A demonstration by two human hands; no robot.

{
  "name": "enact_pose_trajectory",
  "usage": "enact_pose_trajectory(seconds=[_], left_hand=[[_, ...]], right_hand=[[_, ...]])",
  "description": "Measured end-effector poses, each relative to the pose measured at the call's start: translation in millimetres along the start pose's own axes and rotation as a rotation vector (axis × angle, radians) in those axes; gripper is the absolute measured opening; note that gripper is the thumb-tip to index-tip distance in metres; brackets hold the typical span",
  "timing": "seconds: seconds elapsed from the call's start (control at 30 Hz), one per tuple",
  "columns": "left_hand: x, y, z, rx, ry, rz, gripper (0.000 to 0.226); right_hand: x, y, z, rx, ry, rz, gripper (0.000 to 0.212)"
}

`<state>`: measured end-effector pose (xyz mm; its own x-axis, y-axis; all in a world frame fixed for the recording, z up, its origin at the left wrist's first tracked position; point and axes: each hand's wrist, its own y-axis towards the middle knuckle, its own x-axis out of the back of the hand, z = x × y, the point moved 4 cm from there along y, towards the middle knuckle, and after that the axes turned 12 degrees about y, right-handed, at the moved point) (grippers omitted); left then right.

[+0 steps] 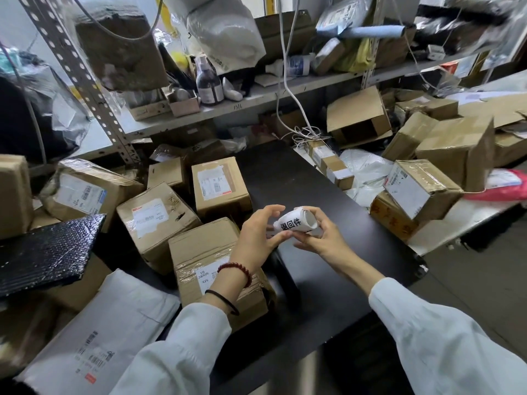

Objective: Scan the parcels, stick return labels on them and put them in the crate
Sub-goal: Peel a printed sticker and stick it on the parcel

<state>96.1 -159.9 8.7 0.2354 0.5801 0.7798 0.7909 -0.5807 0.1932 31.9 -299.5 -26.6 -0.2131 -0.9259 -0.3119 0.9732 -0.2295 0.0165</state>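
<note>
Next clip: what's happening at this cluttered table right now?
A person in white sleeves holds a roll of return labels above the black table. The right hand grips the roll while the left hand pinches its loose end, apparently peeling off a label. Taped cardboard parcels are piled on both sides. The nearest parcel lies under the left forearm. I cannot make out a crate.

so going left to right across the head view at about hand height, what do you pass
black bubble mailer → taped cardboard box → left hand → roll of return labels → right hand → box with a white label → pink mailer
</note>
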Motion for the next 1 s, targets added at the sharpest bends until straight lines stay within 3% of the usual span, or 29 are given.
enact_pose_trajectory(seconds=[0.13, 0.33, 0.47, 0.77, 1.0], left_hand=[[4, -3, -7, -0.042, -0.021, -0.037, 0.041], [5, -7, -9, -0.067, 0.009, -0.066, 0.020], [5, -12, -7, -0.064, 0.012, -0.059, 0.022], [10, -20, -9, -0.020, -0.002, -0.011, 0.041], [17, -18, -7, -0.006, 0.134, -0.022, 0.031]], right_hand=[[1, -6, -2, -0.019, -0.015, -0.011, 0.052], [-5, -10, -5, -0.037, 0.050, 0.010, 0.046], [-4, -11, -4, -0.006, 0.046, -0.001, 0.059], [-10, -14, 0, -0.068, 0.112, 0.039, 0.056], [-7, -16, -6, -0.098, 0.101, 0.073, 0.048]])
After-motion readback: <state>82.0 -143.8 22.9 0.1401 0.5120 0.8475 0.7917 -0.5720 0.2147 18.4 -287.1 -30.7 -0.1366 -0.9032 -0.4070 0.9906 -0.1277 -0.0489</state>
